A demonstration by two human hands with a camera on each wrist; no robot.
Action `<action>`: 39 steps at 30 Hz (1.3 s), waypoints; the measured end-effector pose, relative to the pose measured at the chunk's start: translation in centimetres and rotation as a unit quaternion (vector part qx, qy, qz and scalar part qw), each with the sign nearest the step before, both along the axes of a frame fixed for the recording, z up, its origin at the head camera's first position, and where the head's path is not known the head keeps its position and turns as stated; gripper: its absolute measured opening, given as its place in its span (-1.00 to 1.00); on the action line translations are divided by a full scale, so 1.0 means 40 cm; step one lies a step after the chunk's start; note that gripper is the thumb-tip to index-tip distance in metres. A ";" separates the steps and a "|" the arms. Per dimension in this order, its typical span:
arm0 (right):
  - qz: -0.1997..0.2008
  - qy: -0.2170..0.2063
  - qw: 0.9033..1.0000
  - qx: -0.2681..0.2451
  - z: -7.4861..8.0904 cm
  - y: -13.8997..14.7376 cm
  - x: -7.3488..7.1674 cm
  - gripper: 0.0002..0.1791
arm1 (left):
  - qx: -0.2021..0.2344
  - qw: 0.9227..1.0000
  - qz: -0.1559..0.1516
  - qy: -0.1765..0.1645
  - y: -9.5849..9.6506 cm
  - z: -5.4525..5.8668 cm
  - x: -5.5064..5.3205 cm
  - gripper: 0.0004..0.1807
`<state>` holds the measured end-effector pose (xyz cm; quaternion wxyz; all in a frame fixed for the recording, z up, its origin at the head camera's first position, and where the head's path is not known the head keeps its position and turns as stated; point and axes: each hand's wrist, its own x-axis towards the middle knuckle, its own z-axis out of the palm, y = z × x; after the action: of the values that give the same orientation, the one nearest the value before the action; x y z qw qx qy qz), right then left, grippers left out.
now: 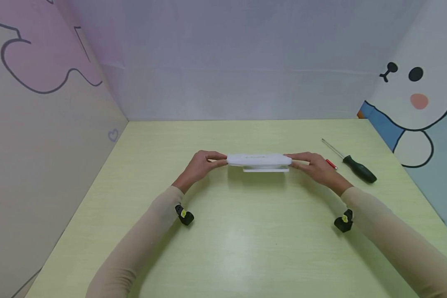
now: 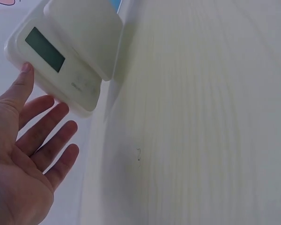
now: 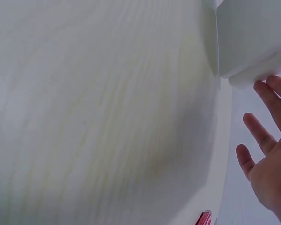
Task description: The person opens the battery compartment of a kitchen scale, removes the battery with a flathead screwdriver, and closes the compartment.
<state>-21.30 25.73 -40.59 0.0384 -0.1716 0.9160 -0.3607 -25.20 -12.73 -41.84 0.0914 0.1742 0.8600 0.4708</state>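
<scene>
A white digital scale (image 1: 258,159) is held turned over, its flat weighing platform (image 1: 266,170) below the body. Its shadow falls on the table underneath. In the left wrist view the scale's grey display (image 2: 45,49) shows no readable digits. My left hand (image 1: 202,164) pinches the scale's left end between thumb and fingers; the other fingers are spread. At the opposite end my right hand (image 1: 314,165) grips it the same way. In the right wrist view the platform (image 3: 253,35) covers much of the scale, and part of the right hand lies outside the frame.
On the pale wooden table (image 1: 227,248), a screwdriver (image 1: 359,169) with a dark green handle lies to the right. Close by is a small red cylinder (image 1: 331,164) that looks like a battery, just beyond my right hand. Printed walls (image 1: 242,82) border the table's back and sides.
</scene>
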 end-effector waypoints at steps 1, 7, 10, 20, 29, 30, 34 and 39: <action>-0.005 -0.002 1.000 0.004 0.000 -0.001 0.000 -0.54 | 0.004 1.000 0.003 0.000 0.001 -0.002 0.000 -0.64; -0.044 -0.028 0.999 0.010 0.003 -0.008 0.002 -0.45 | 0.032 0.999 0.028 0.012 0.009 -0.010 -0.001 -0.70; -0.058 -0.031 0.998 -0.002 0.006 -0.014 0.004 -0.44 | 0.044 0.998 0.037 0.017 0.014 -0.012 -0.001 -0.72; -0.081 -0.007 0.995 -0.052 0.007 -0.030 0.008 -0.59 | 0.089 0.994 0.059 0.005 0.032 -0.010 0.010 -0.72; -0.098 -0.003 0.993 -0.067 0.000 -0.040 0.009 -0.49 | 0.093 0.992 0.088 0.026 0.051 -0.017 0.015 -0.71; -0.097 -0.001 0.993 -0.070 0.000 -0.041 0.009 -0.49 | 0.091 0.991 0.090 0.027 0.052 -0.018 0.016 -0.72; -0.089 0.006 0.993 -0.075 -0.001 -0.043 0.010 -0.52 | 0.091 0.991 0.095 0.024 0.053 -0.021 0.017 -0.73; -0.080 0.003 0.994 -0.074 -0.004 -0.044 0.010 -0.54 | 0.087 0.992 0.092 0.025 0.055 -0.021 0.018 -0.72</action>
<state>-20.89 23.96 -40.75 -0.0061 -0.1009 0.8977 -0.4288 -24.47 -10.53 -42.67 0.0110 0.1133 0.8300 0.5460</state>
